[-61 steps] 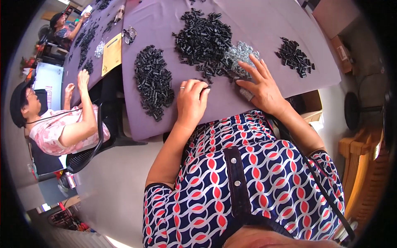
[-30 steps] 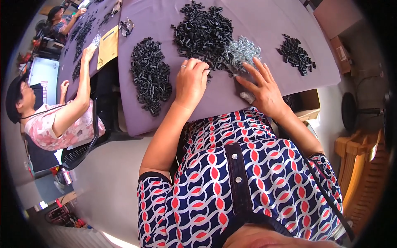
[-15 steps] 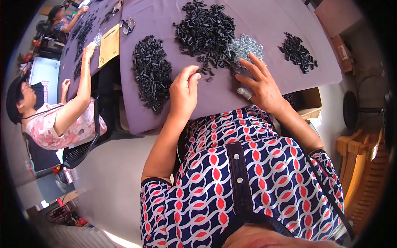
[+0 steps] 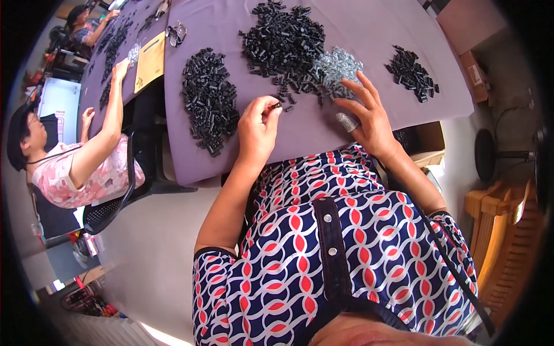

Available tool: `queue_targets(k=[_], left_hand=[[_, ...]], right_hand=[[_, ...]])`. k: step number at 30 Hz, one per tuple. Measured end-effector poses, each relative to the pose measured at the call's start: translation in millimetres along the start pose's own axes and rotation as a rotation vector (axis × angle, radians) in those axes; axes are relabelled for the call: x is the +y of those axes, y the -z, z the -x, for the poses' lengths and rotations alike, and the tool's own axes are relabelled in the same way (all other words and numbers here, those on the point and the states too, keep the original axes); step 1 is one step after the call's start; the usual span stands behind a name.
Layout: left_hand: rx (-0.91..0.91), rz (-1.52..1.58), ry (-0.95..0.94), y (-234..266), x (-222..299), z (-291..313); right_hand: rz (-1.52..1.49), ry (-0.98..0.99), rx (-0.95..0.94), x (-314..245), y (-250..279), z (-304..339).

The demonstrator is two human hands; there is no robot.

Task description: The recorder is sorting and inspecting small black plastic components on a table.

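Between thumb and forefinger my left hand (image 4: 258, 126) pinches a small black cylindrical part (image 4: 277, 106). My right hand (image 4: 374, 120) is open, its fingers spread at the near edge of a heap of small shiny clear-silver pieces (image 4: 339, 64). A silvery wrap (image 4: 347, 121) covers its thumb. That heap touches a big pile of black cylindrical parts (image 4: 283, 37), from which a few loose ones trail toward me. Left of my left hand lies a long pile of similar black parts (image 4: 209, 101). A smaller black pile (image 4: 412, 75) is to the right.
A purple-grey cloth (image 4: 369, 26) covers the table. At left, a co-worker (image 4: 86, 167) sits reaching over the table beside a yellow envelope (image 4: 151, 62); eyeglasses (image 4: 176, 34) lie near it. Another person (image 4: 86, 32) works farther off. A cardboard box (image 4: 430, 141) stands below the table's right side.
My right hand has drawn slightly back from the clear-silver heap, its fingers still spread. My left hand stays nearly in place, and the black part in its pinch now shows more plainly.
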State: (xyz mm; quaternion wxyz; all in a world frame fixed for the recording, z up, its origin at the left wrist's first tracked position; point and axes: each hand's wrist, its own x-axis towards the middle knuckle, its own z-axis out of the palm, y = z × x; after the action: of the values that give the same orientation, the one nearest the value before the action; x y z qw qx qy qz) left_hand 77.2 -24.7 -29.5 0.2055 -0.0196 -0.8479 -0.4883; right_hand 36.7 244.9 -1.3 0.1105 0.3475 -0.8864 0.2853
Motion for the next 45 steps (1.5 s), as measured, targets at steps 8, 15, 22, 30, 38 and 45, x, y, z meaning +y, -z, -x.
queue_targets(k=[8,15,22,30,38,45], left_hand=[[-0.013,0.058,0.041,0.2,-3.8,2.2],[-0.033,0.082,0.073,0.3,-2.2,-0.1],[-0.042,0.086,0.079,0.4,-1.7,1.0],[-0.017,0.052,0.02,-1.8,-5.3,-1.3],[-0.021,0.045,0.043,-0.5,-0.8,0.4],[-0.005,0.093,0.057,-1.7,-4.5,-0.3]], right_hand=[[0.045,-0.004,0.028,2.3,-3.1,-6.4],[0.055,0.038,0.014,3.6,-8.5,-9.1],[0.043,0.022,0.038,4.1,-6.0,-14.7],[0.108,0.017,0.003,2.9,-8.2,-26.9],[0.089,0.029,0.049,9.1,-2.1,-27.4],[-0.251,-0.178,0.0,5.1,7.1,-25.3]])
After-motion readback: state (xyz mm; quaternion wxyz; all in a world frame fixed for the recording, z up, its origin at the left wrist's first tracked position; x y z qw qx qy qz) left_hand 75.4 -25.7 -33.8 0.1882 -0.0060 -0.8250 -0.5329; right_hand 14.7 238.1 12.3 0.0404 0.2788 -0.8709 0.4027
